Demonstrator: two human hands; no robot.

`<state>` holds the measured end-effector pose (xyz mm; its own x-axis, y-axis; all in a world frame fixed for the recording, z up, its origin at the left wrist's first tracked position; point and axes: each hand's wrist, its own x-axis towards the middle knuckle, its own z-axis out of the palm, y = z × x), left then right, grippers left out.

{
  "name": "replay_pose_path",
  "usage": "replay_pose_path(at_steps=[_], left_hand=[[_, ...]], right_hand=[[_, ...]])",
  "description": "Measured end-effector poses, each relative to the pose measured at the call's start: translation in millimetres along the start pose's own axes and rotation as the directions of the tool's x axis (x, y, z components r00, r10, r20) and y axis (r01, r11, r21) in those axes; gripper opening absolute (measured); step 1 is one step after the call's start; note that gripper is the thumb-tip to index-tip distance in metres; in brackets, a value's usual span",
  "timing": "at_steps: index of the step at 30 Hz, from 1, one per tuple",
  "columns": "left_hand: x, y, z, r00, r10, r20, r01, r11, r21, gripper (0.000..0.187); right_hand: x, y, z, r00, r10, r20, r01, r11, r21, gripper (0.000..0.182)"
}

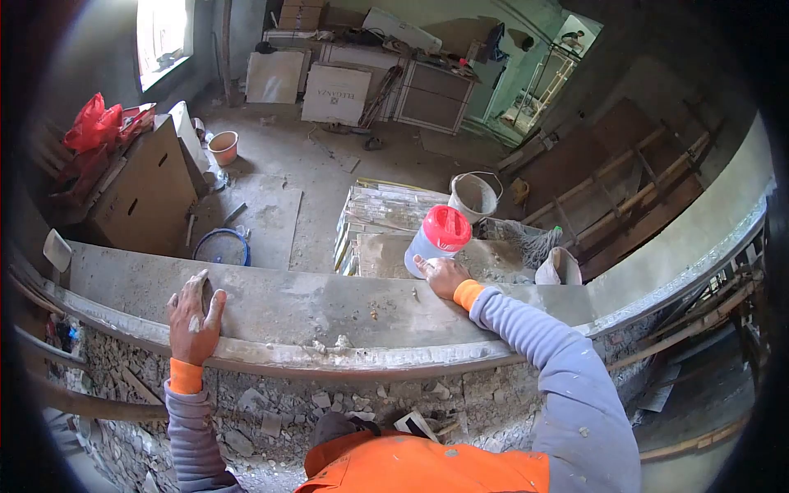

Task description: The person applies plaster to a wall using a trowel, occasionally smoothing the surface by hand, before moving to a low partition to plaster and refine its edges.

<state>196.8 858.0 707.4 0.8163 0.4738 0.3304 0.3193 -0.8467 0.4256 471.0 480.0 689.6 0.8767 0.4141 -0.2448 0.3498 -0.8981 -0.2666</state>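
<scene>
My left hand (196,320) lies on the dusty ledge (279,300) at the left, its fingers apart and nothing in it. White dust or plaster marks its fingers. My right hand (441,276) is at the far edge of the ledge, with its fingers round the lower part of a clear plastic jug (422,249) with a red lid (446,228). The jug tilts slightly to the right and its base is partly hidden by the ledge and my hand. Grit and small lumps lie on the ledge between my hands.
Beyond the ledge are stacked boxes (386,205), a white bucket (474,197), a mop head (534,242) and a blue hoop (222,246). A large cardboard box (148,197) stands at the left, a wooden ladder (633,193) at the right. Rubble (271,415) lies below me.
</scene>
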Motion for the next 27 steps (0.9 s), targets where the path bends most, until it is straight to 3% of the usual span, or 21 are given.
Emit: replay_pose_path(at_steps=[24,27], left_hand=[[1,-2,-2,1.000,0.010,-0.008,-0.010,1.000,-0.001,0.049],[0,0,-1,1.000,0.002,0.002,-0.002,1.000,0.007,0.050]], right_hand=[[6,8,11,0.999,0.010,-0.052,-0.012,0.999,-0.039,0.064],[10,13,13,0.997,-0.053,-0.053,0.049,0.996,-0.080,0.063]])
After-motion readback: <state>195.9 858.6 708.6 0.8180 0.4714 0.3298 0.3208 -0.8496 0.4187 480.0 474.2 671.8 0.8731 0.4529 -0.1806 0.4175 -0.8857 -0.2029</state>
